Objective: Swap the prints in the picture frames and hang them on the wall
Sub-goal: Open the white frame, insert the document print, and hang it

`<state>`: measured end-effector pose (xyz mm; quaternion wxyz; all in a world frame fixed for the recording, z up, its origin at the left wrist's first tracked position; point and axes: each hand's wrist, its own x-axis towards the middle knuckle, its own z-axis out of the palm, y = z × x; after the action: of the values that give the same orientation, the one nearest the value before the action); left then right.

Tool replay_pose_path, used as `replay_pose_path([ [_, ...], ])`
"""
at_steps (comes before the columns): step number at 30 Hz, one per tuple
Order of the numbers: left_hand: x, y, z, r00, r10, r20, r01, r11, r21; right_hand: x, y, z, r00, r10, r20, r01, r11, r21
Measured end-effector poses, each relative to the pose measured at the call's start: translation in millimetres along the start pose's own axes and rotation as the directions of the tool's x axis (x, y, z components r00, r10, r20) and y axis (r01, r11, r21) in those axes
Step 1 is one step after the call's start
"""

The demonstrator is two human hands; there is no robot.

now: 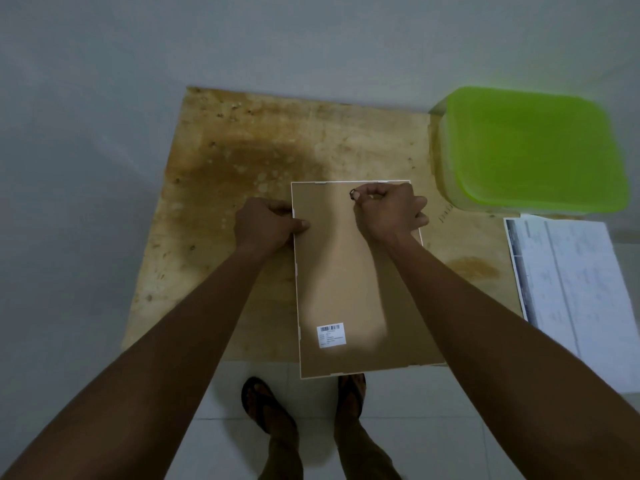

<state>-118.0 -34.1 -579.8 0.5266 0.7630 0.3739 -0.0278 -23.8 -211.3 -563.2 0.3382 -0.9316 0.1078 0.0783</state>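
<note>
Lying face down in the middle of the picture, the frame shows only its brown back, so any print inside is hidden. Its long axis runs bottom to top, with the label at the near end, which overhangs the table. At the upper left edge the left hand grips it, thumb on the back. Over the upper right corner the right hand pinches a small dark ring (too tiny to make out properly).

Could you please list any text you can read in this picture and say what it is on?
Nothing can be read.
White sticker on the frame back: barcode and small print, too small.
Printed sheets at right: blurred.
Stamp on the table: blurred.
</note>
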Motion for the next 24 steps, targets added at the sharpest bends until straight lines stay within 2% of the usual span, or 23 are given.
replay_pose_path([
  [2, -1, -1, 0, 1.0, 0.0, 0.006, 0.0, 1.0, -0.003, -5, 0, 5, 0.998, 0.005, -0.057, -0.005, 1.0, 0.004],
  [11, -2, 0, -1, 1.0, 0.004, -0.001, -0.004, 1.0, 0.002, -4, 4, 8, 0.999, 0.001, -0.048, 0.0, 1.0, 0.027],
  [17, -4, 1, -1, 1.0, 0.009, 0.0, -0.009, 1.0, 0.006, 4, 5, 6, 0.996, -0.09, -0.02, 0.091, 0.993, 0.08],
  [24, -4, 3, -3, 1.0, -0.001, 0.018, 0.001, 1.0, 0.006, 6, 9, 5, 0.989, -0.144, -0.019, 0.145, 0.988, 0.057],
])
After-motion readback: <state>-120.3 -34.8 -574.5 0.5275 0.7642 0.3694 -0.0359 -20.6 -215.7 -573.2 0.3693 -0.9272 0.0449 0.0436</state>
